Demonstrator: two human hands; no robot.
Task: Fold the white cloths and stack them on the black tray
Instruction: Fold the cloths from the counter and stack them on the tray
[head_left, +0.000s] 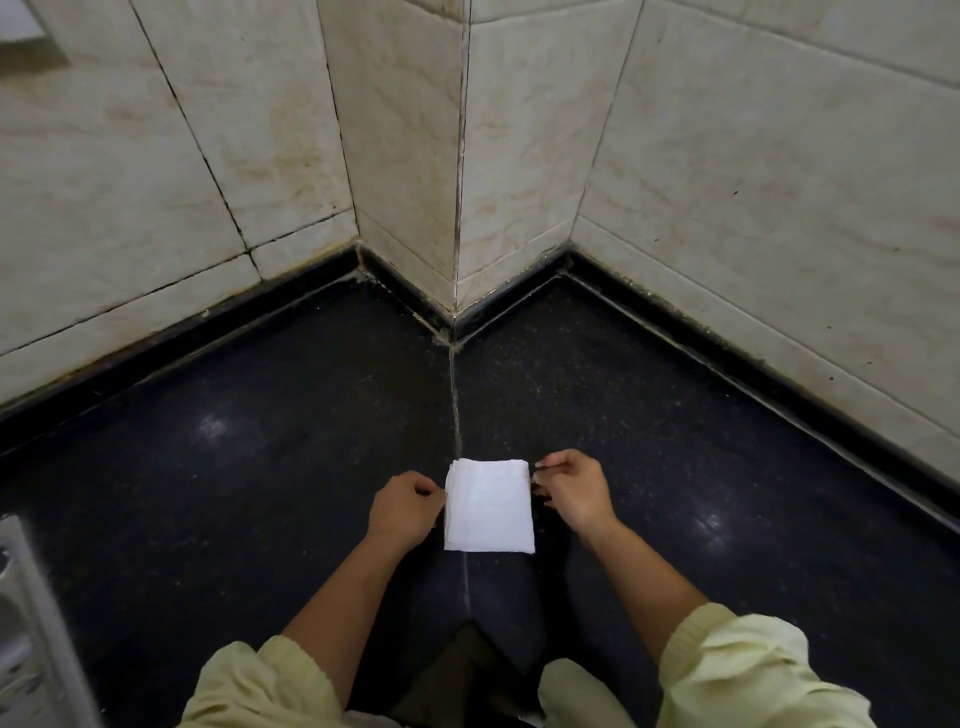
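Note:
A folded white cloth (488, 506) lies flat on the black speckled counter (260, 467), a neat rectangle over the counter's seam. My left hand (408, 504) sits at the cloth's left edge, fingers curled with the fingertips pinching that edge. My right hand (574, 488) is at the upper right edge, thumb and curled fingers pinching the cloth's border. No black tray and no other cloth is in view.
Tiled walls (457, 156) form a jutting corner behind the counter, about an arm's length past the cloth. A white plastic rack (26, 623) sits at the lower left edge. Pale yellow sleeves (727, 670) cover my forearms near the bottom.

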